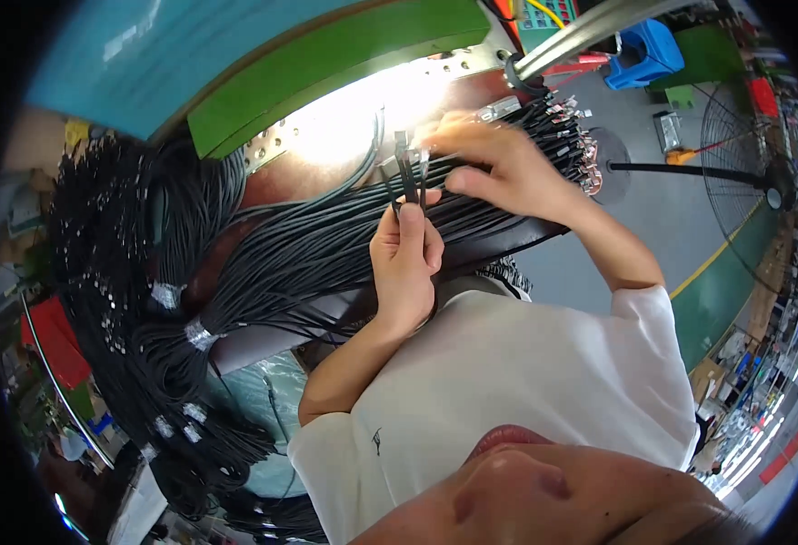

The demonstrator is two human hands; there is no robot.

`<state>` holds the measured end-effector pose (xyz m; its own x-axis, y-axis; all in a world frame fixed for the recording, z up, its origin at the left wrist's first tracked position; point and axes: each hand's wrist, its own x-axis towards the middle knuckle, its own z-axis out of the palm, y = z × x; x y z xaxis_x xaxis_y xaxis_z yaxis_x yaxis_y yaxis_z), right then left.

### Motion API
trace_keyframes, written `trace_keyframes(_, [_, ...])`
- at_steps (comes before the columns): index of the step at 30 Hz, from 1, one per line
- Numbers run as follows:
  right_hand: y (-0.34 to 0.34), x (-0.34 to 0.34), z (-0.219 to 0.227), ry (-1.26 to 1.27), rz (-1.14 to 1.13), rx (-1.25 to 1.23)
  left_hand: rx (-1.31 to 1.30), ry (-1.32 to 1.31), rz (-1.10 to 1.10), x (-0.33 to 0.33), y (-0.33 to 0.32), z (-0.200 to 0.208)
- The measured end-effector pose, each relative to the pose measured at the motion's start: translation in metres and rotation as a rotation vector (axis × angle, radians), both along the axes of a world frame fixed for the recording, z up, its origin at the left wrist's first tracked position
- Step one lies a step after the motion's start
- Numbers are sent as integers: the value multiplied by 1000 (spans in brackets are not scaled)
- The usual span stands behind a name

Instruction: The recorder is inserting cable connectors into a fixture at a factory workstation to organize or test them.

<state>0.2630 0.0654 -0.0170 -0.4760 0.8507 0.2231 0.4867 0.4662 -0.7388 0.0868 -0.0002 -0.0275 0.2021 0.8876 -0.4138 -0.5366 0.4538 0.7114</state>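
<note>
My left hand [403, 263] is closed around a few black cables [407, 182], pinching them under the thumb so their ends stand up. To the right of those ends is my right hand [508, 168], its fingertips smeared by motion. Its thumb stands apart from the stretched fingers, and I see nothing gripped between them. Whether the fingertips touch the cable ends is too blurred to tell. Under both hands lies a thick bundle of black cables [317, 245] along the bench, with metallic connector ends [585, 150] fanned out at the right.
Tied coils of black cable [99, 245] hang at the left. A green beam [326, 77] and a bright light are ahead of the hands. To the right are a metal pole [590, 36], a blue stool [644, 54] and a black fan [772, 191].
</note>
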Motion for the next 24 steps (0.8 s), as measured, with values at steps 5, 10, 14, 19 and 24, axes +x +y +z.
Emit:
trace_keyframes(5, [33, -1, -32, -233, 20, 71, -61, -65, -16, -8, -5, 0])
trace_keyframes(10, [20, -21, -11, -218, -30, 560, -157, -55, 22, -11, -6, 0])
trace_keyframes(14, [22, -29, -16, -251, 58, 604, -144, -95, -46, -18, -8, 7])
trace_keyframes(19, [20, -27, -32, -114, -42, 175, 17, 111, -89, -35, -6, 9])
trace_keyframes(24, [14, -27, -31, -208, -59, 137, -77, 5, -112, -26, -5, 7])
